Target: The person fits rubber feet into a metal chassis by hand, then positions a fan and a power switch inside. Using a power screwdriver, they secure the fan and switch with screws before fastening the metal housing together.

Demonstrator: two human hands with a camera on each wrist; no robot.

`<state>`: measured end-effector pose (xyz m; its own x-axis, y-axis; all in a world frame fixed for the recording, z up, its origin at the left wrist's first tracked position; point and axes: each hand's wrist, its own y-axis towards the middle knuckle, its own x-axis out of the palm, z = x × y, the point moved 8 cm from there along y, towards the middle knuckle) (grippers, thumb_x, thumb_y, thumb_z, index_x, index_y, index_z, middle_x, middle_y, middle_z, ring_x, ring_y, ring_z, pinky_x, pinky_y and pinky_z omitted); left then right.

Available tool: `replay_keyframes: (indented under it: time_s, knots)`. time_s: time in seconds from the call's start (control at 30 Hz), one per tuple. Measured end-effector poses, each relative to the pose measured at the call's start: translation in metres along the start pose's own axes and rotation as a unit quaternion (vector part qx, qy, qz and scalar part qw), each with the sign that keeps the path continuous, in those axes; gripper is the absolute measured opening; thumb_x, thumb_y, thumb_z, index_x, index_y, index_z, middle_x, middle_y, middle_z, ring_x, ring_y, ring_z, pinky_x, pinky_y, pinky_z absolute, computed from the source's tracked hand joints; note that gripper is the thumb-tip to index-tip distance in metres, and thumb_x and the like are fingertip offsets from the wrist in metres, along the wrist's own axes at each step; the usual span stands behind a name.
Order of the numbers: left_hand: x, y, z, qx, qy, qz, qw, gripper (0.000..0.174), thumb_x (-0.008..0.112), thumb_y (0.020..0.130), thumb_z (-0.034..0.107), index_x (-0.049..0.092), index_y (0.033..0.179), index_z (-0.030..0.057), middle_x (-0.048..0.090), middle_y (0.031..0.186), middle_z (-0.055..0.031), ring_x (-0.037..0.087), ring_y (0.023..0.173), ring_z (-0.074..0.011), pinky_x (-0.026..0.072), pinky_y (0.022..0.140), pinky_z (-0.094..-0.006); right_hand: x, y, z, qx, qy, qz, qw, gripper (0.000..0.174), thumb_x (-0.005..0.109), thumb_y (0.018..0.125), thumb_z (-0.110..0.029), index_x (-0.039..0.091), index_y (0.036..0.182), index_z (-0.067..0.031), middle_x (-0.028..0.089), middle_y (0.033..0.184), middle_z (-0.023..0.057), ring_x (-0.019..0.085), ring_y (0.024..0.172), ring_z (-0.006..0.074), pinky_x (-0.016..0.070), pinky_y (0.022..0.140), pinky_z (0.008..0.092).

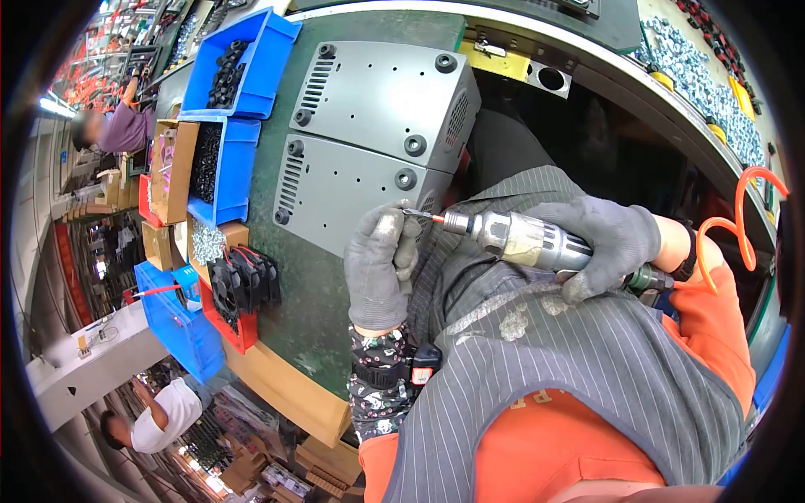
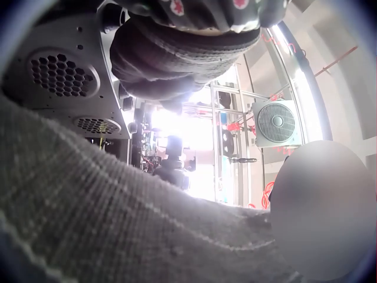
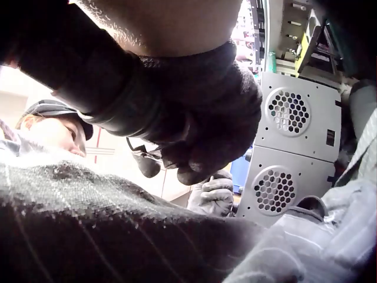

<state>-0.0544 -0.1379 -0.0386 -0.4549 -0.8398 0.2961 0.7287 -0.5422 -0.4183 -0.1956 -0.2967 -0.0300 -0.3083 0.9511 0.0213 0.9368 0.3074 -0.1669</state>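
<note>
In the head view, the gloved right hand (image 1: 616, 243) grips a silver power screwdriver (image 1: 524, 239), whose red-collared bit points at the left hand. Fingers of the gloved left hand (image 1: 377, 268) are curled, pinching a small metal piece (image 1: 408, 210) at the bit's tip; its exact shape is too small to tell. Beside that hand lie two grey metal cases (image 1: 377, 92) with round black feet and slots, side by side. The right wrist view has the right hand (image 3: 206, 112) above the left hand (image 3: 213, 194). In the left wrist view the left glove (image 2: 171, 59) is near a case's honeycomb vent (image 2: 62, 75).
Blue bins (image 1: 267, 75) of black parts, a cardboard box of screws (image 1: 208, 243) and a red bin (image 1: 243, 334) with black fans line the green table (image 1: 306, 335)'s far side. An orange coiled hose (image 1: 742, 210) hangs at right. Two other people are in the background.
</note>
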Motion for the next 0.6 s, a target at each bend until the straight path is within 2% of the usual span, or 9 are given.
replay_keyframes:
  time_s: [0.07, 0.17, 0.4, 0.5, 0.57, 0.6]
  knots:
    - [-0.001, 0.003, 0.002, -0.013, 0.080, 0.000, 0.997, 0.022, 0.056, 0.091, 0.017, 0.060, 0.103, -0.0012, 0.059, 0.073, -0.0021, 0.038, 0.046, -0.0016, 0.0269, 0.037, -0.0158, -0.001, 0.000, 0.002, 0.003, -0.010, 0.001, 1.000, 0.059, 0.077, 0.064, -0.021, 0.053, 0.113, -0.0021, 0.063, 0.082, 0.0057, 0.062, 0.073, 0.0165, 0.0505, 0.067, 0.0303]
    - [-0.004, 0.007, 0.002, -0.036, 0.123, 0.016, 0.992, 0.021, 0.056, 0.091, 0.018, 0.061, 0.100, -0.0005, 0.058, 0.070, -0.0013, 0.036, 0.044, -0.0016, 0.0252, 0.036, -0.0160, -0.002, 0.001, 0.001, -0.004, -0.040, 0.012, 0.999, 0.058, 0.075, 0.063, -0.020, 0.052, 0.114, -0.0019, 0.064, 0.083, 0.0077, 0.063, 0.073, 0.0199, 0.0505, 0.068, 0.0319]
    - [-0.003, 0.011, 0.009, -0.048, 0.157, -0.011, 0.986, 0.021, 0.055, 0.091, 0.018, 0.061, 0.099, -0.0002, 0.055, 0.066, -0.0007, 0.036, 0.043, -0.0017, 0.0246, 0.036, -0.0159, -0.003, 0.003, 0.002, -0.010, -0.029, 0.023, 0.999, 0.061, 0.074, 0.063, -0.020, 0.051, 0.116, -0.0012, 0.065, 0.085, 0.0117, 0.064, 0.076, 0.0242, 0.0506, 0.070, 0.0341]
    - [-0.002, 0.014, 0.009, -0.040, 0.123, -0.042, 0.991, 0.021, 0.054, 0.092, 0.018, 0.060, 0.103, 0.0004, 0.054, 0.066, -0.0002, 0.035, 0.042, -0.0019, 0.0220, 0.035, -0.0159, -0.005, 0.003, 0.004, -0.033, -0.025, 0.035, 0.999, 0.064, 0.074, 0.063, -0.020, 0.050, 0.119, -0.0013, 0.065, 0.087, 0.0125, 0.064, 0.077, 0.0241, 0.0504, 0.072, 0.0331]
    - [-0.012, 0.020, 0.008, -0.056, -0.043, -0.028, 0.997, 0.022, 0.052, 0.089, 0.010, 0.058, 0.108, -0.0006, 0.058, 0.082, -0.0059, 0.049, 0.057, -0.0069, 0.0368, 0.044, -0.0154, -0.010, -0.001, 0.004, -0.047, -0.035, 0.054, 0.997, 0.066, 0.074, 0.062, -0.021, 0.049, 0.120, -0.0012, 0.064, 0.088, 0.0129, 0.064, 0.078, 0.0242, 0.0502, 0.072, 0.0328]
    - [-0.015, 0.022, 0.010, -0.054, -0.044, -0.026, 0.997, 0.022, 0.052, 0.089, 0.010, 0.058, 0.108, -0.0006, 0.058, 0.082, -0.0059, 0.049, 0.057, -0.0069, 0.0368, 0.044, -0.0154, -0.015, -0.004, 0.004, -0.061, -0.044, 0.077, 0.994, 0.069, 0.075, 0.062, -0.022, 0.049, 0.122, -0.0011, 0.064, 0.090, 0.0133, 0.064, 0.079, 0.0243, 0.0500, 0.073, 0.0325]
